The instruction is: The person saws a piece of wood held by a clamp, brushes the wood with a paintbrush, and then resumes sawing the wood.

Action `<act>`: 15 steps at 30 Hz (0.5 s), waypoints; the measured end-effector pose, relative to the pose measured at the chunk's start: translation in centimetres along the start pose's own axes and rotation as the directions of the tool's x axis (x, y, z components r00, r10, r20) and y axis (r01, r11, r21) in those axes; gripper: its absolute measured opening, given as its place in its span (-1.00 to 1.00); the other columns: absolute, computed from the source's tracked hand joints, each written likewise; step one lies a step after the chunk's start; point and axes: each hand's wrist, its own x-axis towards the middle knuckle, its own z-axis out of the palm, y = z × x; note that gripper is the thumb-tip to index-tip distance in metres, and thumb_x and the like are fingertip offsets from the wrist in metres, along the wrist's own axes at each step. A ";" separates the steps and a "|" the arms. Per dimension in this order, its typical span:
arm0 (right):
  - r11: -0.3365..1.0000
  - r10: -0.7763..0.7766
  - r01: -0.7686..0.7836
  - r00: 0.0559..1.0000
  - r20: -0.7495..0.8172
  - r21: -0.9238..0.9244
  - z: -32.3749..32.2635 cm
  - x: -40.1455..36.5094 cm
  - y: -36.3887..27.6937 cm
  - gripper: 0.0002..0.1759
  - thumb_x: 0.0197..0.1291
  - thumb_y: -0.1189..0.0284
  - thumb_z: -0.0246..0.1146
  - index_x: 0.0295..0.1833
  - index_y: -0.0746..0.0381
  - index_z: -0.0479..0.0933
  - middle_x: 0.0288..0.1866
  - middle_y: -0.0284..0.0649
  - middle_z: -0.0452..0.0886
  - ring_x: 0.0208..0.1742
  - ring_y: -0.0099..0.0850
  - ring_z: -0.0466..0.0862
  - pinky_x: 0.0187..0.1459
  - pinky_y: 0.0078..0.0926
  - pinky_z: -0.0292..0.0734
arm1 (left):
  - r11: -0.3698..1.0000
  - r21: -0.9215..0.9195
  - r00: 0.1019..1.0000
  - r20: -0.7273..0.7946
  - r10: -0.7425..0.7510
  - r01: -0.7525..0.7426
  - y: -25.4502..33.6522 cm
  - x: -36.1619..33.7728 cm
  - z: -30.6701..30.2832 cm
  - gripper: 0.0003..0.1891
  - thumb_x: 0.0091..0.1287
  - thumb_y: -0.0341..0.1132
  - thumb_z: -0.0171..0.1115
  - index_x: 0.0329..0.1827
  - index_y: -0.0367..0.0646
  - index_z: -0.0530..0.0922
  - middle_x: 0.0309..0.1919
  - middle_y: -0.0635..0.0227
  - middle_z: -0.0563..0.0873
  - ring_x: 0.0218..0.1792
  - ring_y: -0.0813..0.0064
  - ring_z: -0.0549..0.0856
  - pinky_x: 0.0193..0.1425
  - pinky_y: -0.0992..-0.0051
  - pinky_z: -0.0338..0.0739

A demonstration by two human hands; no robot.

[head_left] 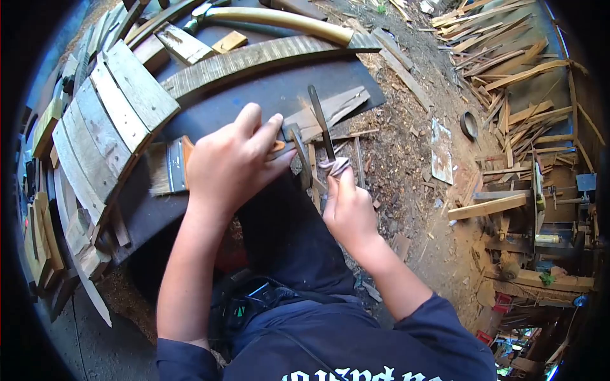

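Observation:
My left hand is closed around an orange-handled paintbrush, whose wide bristles point left over the dark bench. Its fingertips are beside a dark curved metal piece near the bench's front edge. My right hand grips a long narrow dark metal tool at its lower end, where a bit of pale cloth is wrapped. The tool points up and away, crossing over a flat piece of wood at the bench's edge.
A slatted wooden panel stands at the left of the bench. Behind are a curved wooden beam and a hammer with a wooden handle. Wood scraps and shavings cover the ground, with piled sticks at the right.

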 end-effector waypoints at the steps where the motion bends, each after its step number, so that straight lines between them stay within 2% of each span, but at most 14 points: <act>1: 1.000 0.001 -0.001 1.000 0.012 -0.002 0.3 0.7 0.5 -0.77 0.61 0.41 0.15 0.13 0.38 0.43 -0.49 0.21 0.69 -0.42 0.21 0.76 -0.43 0.16 0.66 | 1.000 0.009 1.000 -0.012 0.001 -0.001 0.1 0.0 0.1 -0.52 0.24 0.03 0.57 0.10 -0.07 0.79 -0.20 0.33 0.62 -0.37 0.28 0.79 -0.32 0.28 0.69; 3: 0.999 0.013 -0.012 0.999 0.048 -0.035 -0.1 2.6 0.3 -0.77 0.61 0.40 0.15 0.15 0.36 0.43 -0.49 0.20 0.69 -0.42 0.22 0.76 -0.42 0.16 0.67 | 1.000 0.012 1.000 -0.016 0.008 -0.008 -0.1 0.0 0.2 -0.52 0.23 0.02 0.58 0.10 -0.07 0.79 -0.21 0.34 0.62 -0.37 0.28 0.79 -0.33 0.29 0.69; 4: 0.996 0.088 -0.088 0.992 0.093 -0.005 -0.6 3.5 -0.6 -0.83 0.61 0.44 0.12 0.12 0.31 0.47 -0.37 0.19 0.72 -0.34 0.25 0.76 -0.39 0.18 0.62 | 1.000 0.012 1.000 -0.012 0.008 -0.008 -0.1 -0.1 0.4 -0.52 0.23 0.02 0.58 0.10 -0.07 0.79 -0.22 0.34 0.61 -0.37 0.29 0.79 -0.33 0.29 0.69; 6: 0.998 0.052 -0.053 0.997 0.064 0.025 -0.8 2.6 -0.7 -0.79 0.60 0.41 0.16 0.12 0.34 0.43 -0.50 0.19 0.69 -0.41 0.23 0.77 -0.43 0.15 0.67 | 1.000 0.010 1.000 0.004 -0.004 0.004 0.2 -0.2 0.4 -0.52 0.22 0.02 0.59 0.10 -0.06 0.79 -0.23 0.36 0.61 -0.38 0.31 0.79 -0.33 0.30 0.69; 9: 0.997 0.065 -0.068 0.991 0.114 0.024 -2.8 -1.0 -1.1 -0.80 0.60 0.41 0.16 0.10 0.34 0.43 -0.50 0.19 0.69 -0.40 0.23 0.77 -0.43 0.14 0.68 | 1.000 -0.008 1.000 -0.004 -0.017 0.017 0.1 0.0 0.1 -0.53 0.22 0.03 0.60 0.10 -0.04 0.80 -0.23 0.36 0.61 -0.39 0.31 0.79 -0.33 0.30 0.69; 13: 0.994 0.082 -0.065 0.971 0.224 -0.085 -4.1 3.4 -1.9 -0.79 0.61 0.41 0.17 0.08 0.38 0.43 -0.50 0.19 0.69 -0.41 0.18 0.79 -0.42 0.09 0.70 | 1.000 0.019 1.000 -0.009 -0.003 0.003 0.1 0.0 0.3 -0.51 0.22 0.03 0.59 0.11 -0.05 0.80 -0.21 0.36 0.61 -0.38 0.31 0.79 -0.32 0.30 0.69; 14: 0.997 0.006 0.006 0.985 0.172 -0.072 -3.1 4.6 -1.5 -0.78 0.61 0.41 0.17 0.07 0.38 0.43 -0.52 0.18 0.69 -0.42 0.17 0.80 -0.43 0.08 0.70 | 1.000 0.019 1.000 -0.016 -0.009 0.009 0.2 0.0 0.5 -0.51 0.19 0.02 0.61 0.11 -0.02 0.80 -0.23 0.39 0.62 -0.38 0.33 0.78 -0.32 0.31 0.68; 15: 0.996 0.023 -0.006 0.982 0.189 -0.092 -3.3 4.6 -1.5 -0.78 0.60 0.41 0.17 0.08 0.38 0.44 -0.52 0.18 0.69 -0.42 0.17 0.80 -0.42 0.09 0.71 | 1.000 0.022 1.000 -0.020 -0.017 0.017 0.2 0.0 0.6 -0.51 0.17 0.00 0.63 0.12 0.01 0.81 -0.24 0.41 0.63 -0.38 0.34 0.78 -0.33 0.32 0.67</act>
